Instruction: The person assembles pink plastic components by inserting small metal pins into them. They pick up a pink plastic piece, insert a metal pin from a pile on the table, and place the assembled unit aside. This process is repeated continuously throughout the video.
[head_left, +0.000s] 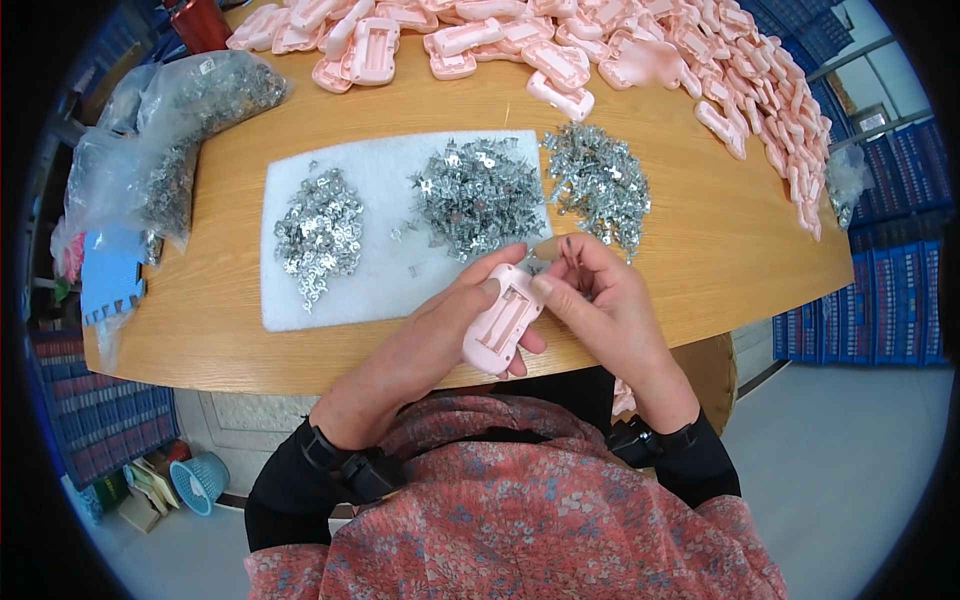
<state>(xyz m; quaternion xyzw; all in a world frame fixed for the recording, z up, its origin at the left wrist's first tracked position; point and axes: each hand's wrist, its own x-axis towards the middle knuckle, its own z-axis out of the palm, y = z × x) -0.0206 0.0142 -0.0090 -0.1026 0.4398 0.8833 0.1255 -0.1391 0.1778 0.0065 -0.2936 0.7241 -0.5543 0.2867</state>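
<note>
My left hand (450, 318) is closed around a pale pink plastic casing (503, 325) with a long battery compartment facing up. At the upper end of that casing, my right hand (600, 300) has thumb and fingers pinched together. Some small metal bits seem to show among its curled fingers, too small to make out. Just beyond the hands, a heap of small metal battery contacts (478, 200) lies on a white foam sheet (385, 285). A flatter pile of metal contacts (322, 232) rests on the sheet's left part. Another heap of contacts (598, 185) sits on the wood to the right.
Many pink casings (560, 65) are piled along the table's far and right edges. Clear bags of metal parts (185, 120) and a blue foam mat (112, 280) lie at the left. Blue crates (880, 300) stand beyond the right edge. A blue basket (200, 482) is on the floor.
</note>
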